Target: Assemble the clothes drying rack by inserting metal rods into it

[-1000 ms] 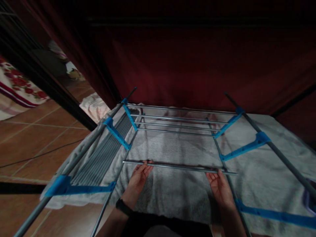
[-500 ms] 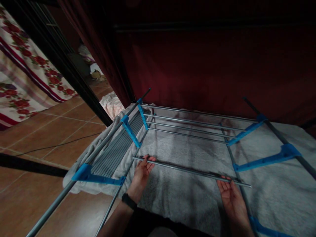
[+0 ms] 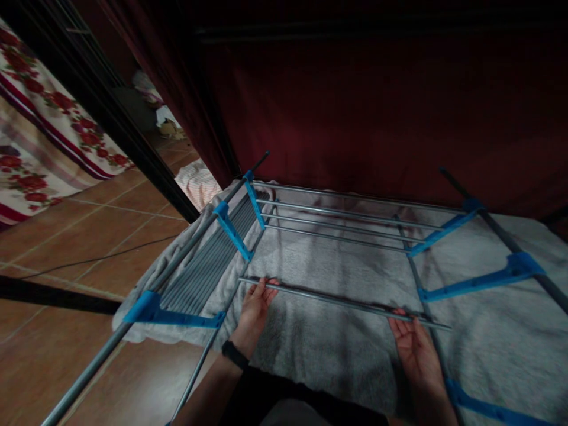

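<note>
A thin grey metal tube (image 3: 331, 297) lies crosswise between my hands. My left hand (image 3: 257, 302) pinches it close to its left end, and my right hand (image 3: 410, 337) grips it not far from its right end. Around it stands a rack frame of grey poles (image 3: 190, 239) with blue plastic brackets (image 3: 233, 232) on the left and more blue brackets (image 3: 481, 281) on the right. Several crossbars (image 3: 346, 226) span the far brackets. The held tube is nearer to me than those bars, and its ends reach about as far as the lower side poles.
Grey fleecy cloth (image 3: 328, 349) spreads beneath the frame. A row of loose grey tubes (image 3: 213, 260) rests on it at the left. Dark red curtain (image 3: 355, 118) hangs behind. Tiled floor (image 3: 110, 225), a black post (image 3: 133, 142) and a thin cable (image 3: 102, 258) are at the left.
The view has shifted slightly. Both hands keep hold of the tube, which stays in nearly the same place relative to the frame.
</note>
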`<state>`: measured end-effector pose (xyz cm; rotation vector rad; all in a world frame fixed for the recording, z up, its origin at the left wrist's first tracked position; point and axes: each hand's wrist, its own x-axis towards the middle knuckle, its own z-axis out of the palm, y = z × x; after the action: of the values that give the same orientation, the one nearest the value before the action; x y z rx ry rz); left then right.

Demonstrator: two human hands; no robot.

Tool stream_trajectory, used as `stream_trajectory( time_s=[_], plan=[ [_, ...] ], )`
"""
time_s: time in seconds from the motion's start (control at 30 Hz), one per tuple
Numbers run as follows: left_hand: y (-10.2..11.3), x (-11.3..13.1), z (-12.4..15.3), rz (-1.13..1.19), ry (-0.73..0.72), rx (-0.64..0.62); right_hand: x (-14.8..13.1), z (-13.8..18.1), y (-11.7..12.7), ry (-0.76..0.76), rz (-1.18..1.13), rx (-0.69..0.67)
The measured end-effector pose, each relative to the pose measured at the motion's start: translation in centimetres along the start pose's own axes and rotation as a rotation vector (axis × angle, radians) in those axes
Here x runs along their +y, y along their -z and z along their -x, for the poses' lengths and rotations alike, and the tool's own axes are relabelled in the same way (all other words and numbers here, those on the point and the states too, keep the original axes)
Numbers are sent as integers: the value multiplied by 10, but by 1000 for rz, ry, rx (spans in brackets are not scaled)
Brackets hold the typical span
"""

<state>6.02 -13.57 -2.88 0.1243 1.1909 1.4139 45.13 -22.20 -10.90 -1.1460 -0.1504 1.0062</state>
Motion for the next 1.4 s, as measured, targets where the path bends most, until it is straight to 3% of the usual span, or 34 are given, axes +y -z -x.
stream_trajectory(
  time_s=[0.3, 0.8, 1.03, 1.2, 1.4],
  plan=[
    [-7, -1, 4, 1, 21, -35, -6, 3, -3, -31, -86, 20],
    [14, 3, 2, -23, 15, -39, -7, 0, 1, -102, -44, -40],
    [10, 4, 0, -37, 36, 21, -8, 0, 3, -138, -79, -60],
    [2, 7, -2, -19, 9, -6, -8, -1, 7, -136, -78, -68],
    [1, 4, -8, -34, 74, 24, -8, 1, 7, -103, -40, -63]
  ],
)
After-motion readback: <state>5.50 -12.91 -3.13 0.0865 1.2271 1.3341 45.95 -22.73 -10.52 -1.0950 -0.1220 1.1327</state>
